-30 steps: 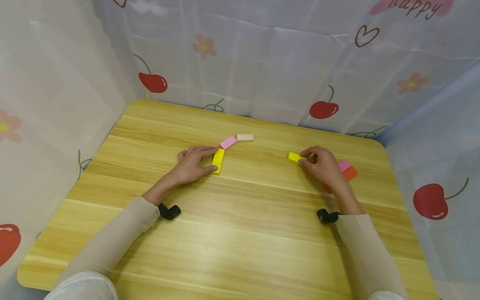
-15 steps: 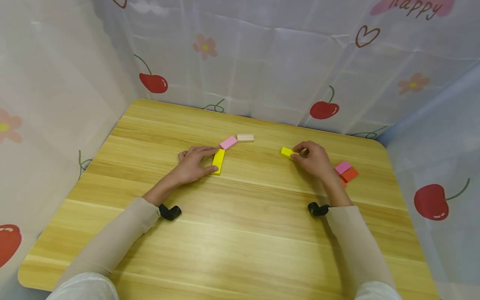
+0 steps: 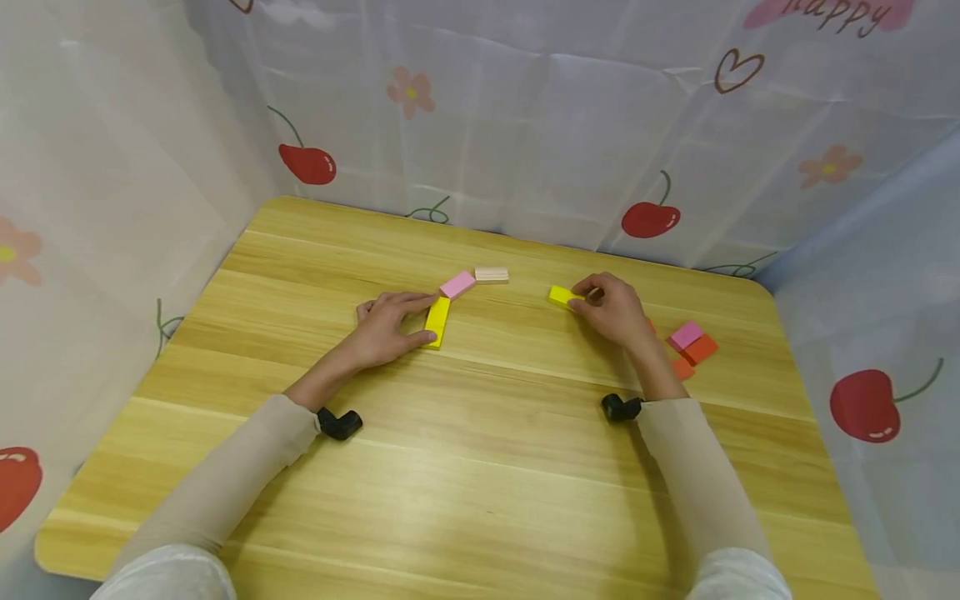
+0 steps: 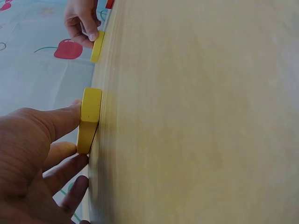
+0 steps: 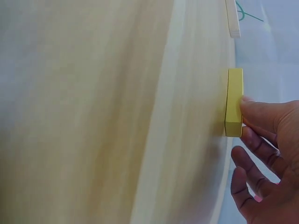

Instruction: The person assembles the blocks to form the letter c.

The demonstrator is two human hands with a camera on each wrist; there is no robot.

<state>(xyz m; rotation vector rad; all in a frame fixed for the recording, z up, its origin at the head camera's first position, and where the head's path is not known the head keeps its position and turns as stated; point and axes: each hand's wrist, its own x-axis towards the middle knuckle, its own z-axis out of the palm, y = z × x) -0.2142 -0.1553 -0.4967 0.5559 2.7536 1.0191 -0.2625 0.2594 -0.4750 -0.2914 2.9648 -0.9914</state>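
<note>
My left hand (image 3: 384, 332) holds a yellow block (image 3: 438, 321) lying on the table, thumb at its near end and a forefinger by its far end. Touching or nearly touching that block is a pink block (image 3: 457, 284), followed by a pale wooden block (image 3: 492, 275), in a bent row. To the right of the row, my right hand (image 3: 613, 310) pinches a second yellow block (image 3: 561, 296) between thumb and fingers. This block (image 5: 235, 100) appears low at the table surface in the right wrist view, its gripped end partly covered by the fingers.
Beyond my right wrist lie a magenta block (image 3: 686, 335), a red-orange block (image 3: 701, 349) and an orange block (image 3: 682, 368); another orange piece is mostly hidden by the forearm. The wooden table (image 3: 480, 467) meets a printed curtain (image 3: 525, 142) at the back and sides.
My right hand has moved left and slightly away from me with its yellow block, towards the row. More orange blocks show behind the right wrist. The left hand has stayed put.
</note>
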